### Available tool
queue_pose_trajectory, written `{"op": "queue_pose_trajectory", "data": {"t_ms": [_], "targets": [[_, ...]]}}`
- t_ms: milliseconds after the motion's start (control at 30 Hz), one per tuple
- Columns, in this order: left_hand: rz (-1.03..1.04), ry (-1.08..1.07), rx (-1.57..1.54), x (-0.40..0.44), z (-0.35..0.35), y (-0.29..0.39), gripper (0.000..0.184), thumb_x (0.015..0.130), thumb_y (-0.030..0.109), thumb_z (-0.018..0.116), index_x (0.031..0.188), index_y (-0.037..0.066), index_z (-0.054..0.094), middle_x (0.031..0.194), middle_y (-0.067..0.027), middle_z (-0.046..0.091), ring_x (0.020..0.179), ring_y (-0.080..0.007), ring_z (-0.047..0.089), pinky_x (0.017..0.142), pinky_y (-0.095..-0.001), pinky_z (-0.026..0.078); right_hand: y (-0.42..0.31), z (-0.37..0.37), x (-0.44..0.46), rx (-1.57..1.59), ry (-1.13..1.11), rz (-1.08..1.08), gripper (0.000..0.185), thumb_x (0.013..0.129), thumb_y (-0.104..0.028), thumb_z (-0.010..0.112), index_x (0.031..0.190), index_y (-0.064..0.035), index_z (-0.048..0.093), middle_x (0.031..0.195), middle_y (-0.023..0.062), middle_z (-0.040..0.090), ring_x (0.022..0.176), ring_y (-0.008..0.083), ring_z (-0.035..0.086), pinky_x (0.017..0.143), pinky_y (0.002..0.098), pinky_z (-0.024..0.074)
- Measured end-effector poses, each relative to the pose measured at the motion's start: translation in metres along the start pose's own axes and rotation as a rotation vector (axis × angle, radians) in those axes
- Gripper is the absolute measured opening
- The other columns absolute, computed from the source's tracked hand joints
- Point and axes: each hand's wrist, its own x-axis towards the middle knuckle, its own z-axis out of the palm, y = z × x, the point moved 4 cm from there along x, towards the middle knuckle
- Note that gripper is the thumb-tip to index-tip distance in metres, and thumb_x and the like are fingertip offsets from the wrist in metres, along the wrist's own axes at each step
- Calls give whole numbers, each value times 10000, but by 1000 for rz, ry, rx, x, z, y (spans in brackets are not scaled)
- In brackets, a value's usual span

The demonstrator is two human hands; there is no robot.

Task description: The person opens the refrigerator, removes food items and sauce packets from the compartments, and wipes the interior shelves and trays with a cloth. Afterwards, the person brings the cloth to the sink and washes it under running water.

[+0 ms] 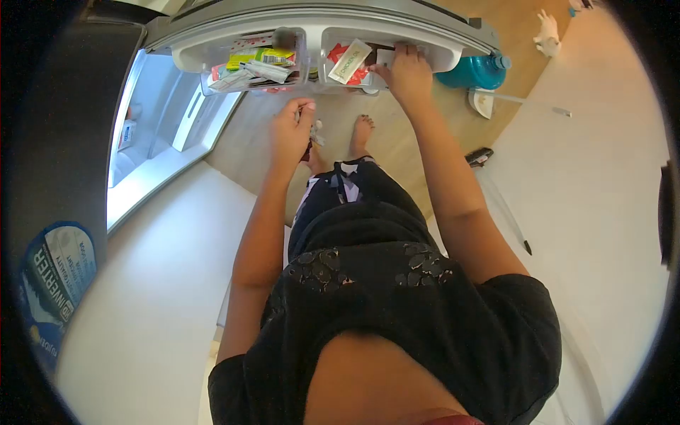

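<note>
My right hand [409, 73] reaches into the right clear bin [353, 90] of the fridge door, fingers stretched over its inner side and thumb apart. Beside the thumb, a cream-coloured sachet [350, 61] with printing lies on red packets [337, 52]. Below the left clear bin [306, 60], my left hand [292, 129] is closed, thumb and forefinger together. Small white and dark red sachets [316, 132] show at its palm side, partly hidden by the hand. Inside the left bin lie a yellow-green packet [261, 57] and several silvery-white sachets [268, 71].
The open fridge door [312, 26] spans the top. At left is the lit fridge interior [152, 106]. A teal bottle [473, 71] stands right of the door. A dark object [479, 156] lies near the white surface [588, 212]. My bare feet [362, 134] are on the wood-look floor.
</note>
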Motion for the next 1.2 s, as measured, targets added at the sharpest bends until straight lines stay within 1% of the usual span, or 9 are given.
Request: {"op": "queue_pose_trajectory", "data": {"t_ms": [200, 533, 633, 700, 800, 900, 1067, 1167, 1200], "targets": [[8, -37, 17, 2, 6, 6, 238, 850, 245, 591, 962, 40, 639, 846, -113, 662, 723, -184, 607, 668, -293, 457, 0, 0, 5, -106, -27, -1, 584, 572, -419, 779, 999, -75, 577, 977, 97, 592, 950, 288, 559, 766, 430, 454], [-59, -1, -9, -16, 8, -7, 224, 877, 214, 575, 972, 18, 626, 736, -29, 607, 629, -92, 539, 603, -246, 439, 3, 0, 2, -140, -164, -76, 473, 619, -377, 760, 962, -91, 601, 961, 72, 609, 973, 291, 542, 823, 437, 405], [-73, 16, -20, -21, 8, -11, 220, 878, 212, 574, 972, 20, 625, 743, -29, 608, 629, -92, 541, 604, -247, 444, 13, -6, -6, 10, 11, -229, 384, 681, -324, 727, 952, -82, 601, 905, 76, 616, 932, 290, 553, 794, 419, 421], [-65, 29, -23, -23, 6, -7, 217, 880, 209, 572, 971, 20, 625, 748, -30, 610, 629, -93, 542, 606, -247, 446, 17, -7, -8, 171, -149, -198, 334, 745, -295, 690, 952, -53, 588, 875, 105, 611, 855, 300, 577, 730, 392, 448], [-122, 28, -59, -27, 6, -9, 209, 882, 201, 568, 975, 22, 623, 753, -27, 611, 634, -91, 541, 606, -240, 442, 16, -30, -11, 416, -26, -100, 315, 783, -269, 670, 954, -22, 572, 879, 141, 609, 796, 313, 592, 675, 370, 466], [-62, 70, -54, -28, 3, -9, 206, 885, 198, 564, 979, 24, 621, 741, -22, 606, 637, -86, 539, 608, -233, 438, 13, -47, 1, 535, -38, -82, 302, 762, -242, 679, 930, -22, 556, 918, 170, 605, 779, 360, 600, 669, 416, 469], [-138, -9, -192, -34, 6, -5, 233, 883, 239, 561, 1001, 47, 622, 760, -45, 618, 664, -105, 565, 627, -261, 451, 10, -64, -4, 546, -7, -242, 356, 786, -182, 682, 1033, 24, 531, 1006, 182, 589, 872, 290, 591, 744, 345, 466], [-154, -144, -369, -34, 16, 7, 256, 896, 243, 549, 1048, 44, 605, 799, -36, 605, 693, -93, 545, 652, -259, 451, 9, -57, -11, 630, -70, -178, 367, 809, -149, 666, 1098, 4, 498, 1025, 127, 579, 904, 225, 573, 785, 329, 458], [-151, -140, -370, -33, 18, 14, 256, 896, 243, 549, 1048, 44, 605, 799, -36, 605, 693, -93, 545, 652, -259, 451, 9, -47, -17, 1084, -291, 118, 381, 824, -145, 654, 1132, -13, 474, 1013, 92, 570, 909, 197, 562, 804, 324, 453]]}}
